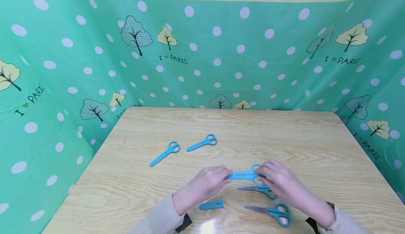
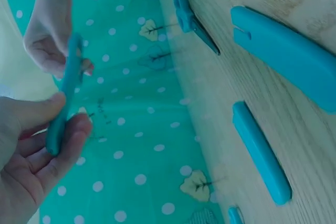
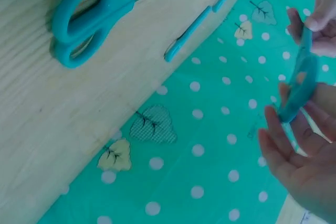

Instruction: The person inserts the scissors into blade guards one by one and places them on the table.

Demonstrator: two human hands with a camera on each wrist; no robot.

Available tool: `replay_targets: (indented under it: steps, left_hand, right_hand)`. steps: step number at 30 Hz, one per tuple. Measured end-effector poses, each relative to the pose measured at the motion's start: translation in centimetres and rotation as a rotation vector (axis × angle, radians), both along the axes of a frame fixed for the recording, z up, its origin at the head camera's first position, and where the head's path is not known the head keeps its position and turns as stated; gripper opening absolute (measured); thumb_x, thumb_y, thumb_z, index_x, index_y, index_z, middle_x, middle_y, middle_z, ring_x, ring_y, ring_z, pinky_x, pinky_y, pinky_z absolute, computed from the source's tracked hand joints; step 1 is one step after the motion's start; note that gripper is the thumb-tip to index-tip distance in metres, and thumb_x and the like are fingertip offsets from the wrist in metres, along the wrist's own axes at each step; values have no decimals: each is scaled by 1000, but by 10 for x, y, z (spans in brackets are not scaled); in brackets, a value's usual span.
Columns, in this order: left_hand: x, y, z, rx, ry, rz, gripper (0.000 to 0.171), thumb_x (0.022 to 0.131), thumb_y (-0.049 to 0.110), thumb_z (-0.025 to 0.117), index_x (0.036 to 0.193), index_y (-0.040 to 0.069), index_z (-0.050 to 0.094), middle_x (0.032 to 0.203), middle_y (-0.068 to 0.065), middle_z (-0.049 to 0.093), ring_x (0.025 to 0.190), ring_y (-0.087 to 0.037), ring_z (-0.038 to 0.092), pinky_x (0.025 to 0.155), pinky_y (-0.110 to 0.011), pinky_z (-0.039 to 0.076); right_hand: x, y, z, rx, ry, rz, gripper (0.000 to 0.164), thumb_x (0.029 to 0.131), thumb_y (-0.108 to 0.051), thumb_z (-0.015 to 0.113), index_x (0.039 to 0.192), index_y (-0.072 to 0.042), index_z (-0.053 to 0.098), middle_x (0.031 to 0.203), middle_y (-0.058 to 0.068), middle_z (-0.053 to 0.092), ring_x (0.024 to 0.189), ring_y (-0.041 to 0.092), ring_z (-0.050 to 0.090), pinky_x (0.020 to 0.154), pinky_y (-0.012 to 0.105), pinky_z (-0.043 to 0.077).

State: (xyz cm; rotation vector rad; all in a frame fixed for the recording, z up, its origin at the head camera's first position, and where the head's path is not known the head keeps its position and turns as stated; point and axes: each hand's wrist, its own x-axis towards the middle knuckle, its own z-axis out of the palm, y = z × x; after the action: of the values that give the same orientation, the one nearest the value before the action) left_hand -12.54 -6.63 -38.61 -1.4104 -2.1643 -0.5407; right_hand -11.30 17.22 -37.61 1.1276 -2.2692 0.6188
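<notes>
Blue plastic in both hands: left end of a blade cover (image 1: 237, 175) pinched by the left hand (image 1: 210, 177), handles of the held scissors (image 1: 253, 175) gripped between thumb and fingers of the right hand (image 1: 283, 183). Hold both parts in one line, raised above the wooden tabletop (image 1: 104, 188). Treat the step, by all appearances, as seating the cover over the blades; note the thin dark seam beside the handles, apparently almost closed, with full seating impossible to confirm from these views. Steady the cover with the left hand and push with the right along the blade axis only, without twisting. Grip by the loops, clear of the cover mouth, to avoid pinching a fingertip. Press to a firm stop; on meeting resistance, back off, realign and press again. Tug lightly to check the fit before release. Mind the middle bare pair (image 1: 267, 191) and nearest bare pair (image 1: 281, 213), both lying with points to the left. Avoid brushing the loose cover (image 1: 212, 205) and second loose cover (image 2: 262, 153). For reference fit, compare with the left covered pair (image 1: 166, 154) and right covered pair (image 1: 202, 143) farther back.
</notes>
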Motion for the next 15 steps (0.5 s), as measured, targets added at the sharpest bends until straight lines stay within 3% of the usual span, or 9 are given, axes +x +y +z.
replay_targets:
  steps: [6,15]
  left_hand:
    - [1,2,0,-27,1,-4,15,77,6,66,90,-1,63,78,-4,63,68,-8,61,68,-6,46]
    - [0,2,-4,-35,-19,7,20,75,9,69,91,0,62,81,-4,65,68,-6,62,67,-4,45]
  right_hand:
    - [0,-1,-3,50,44,0,47,93,-34,27,81,-7,64,77,-3,60,68,11,52,60,16,44]
    - [-1,0,-4,53,-4,-23,45,93,-36,31,82,-8,65,79,-5,61,71,9,56,65,24,48]
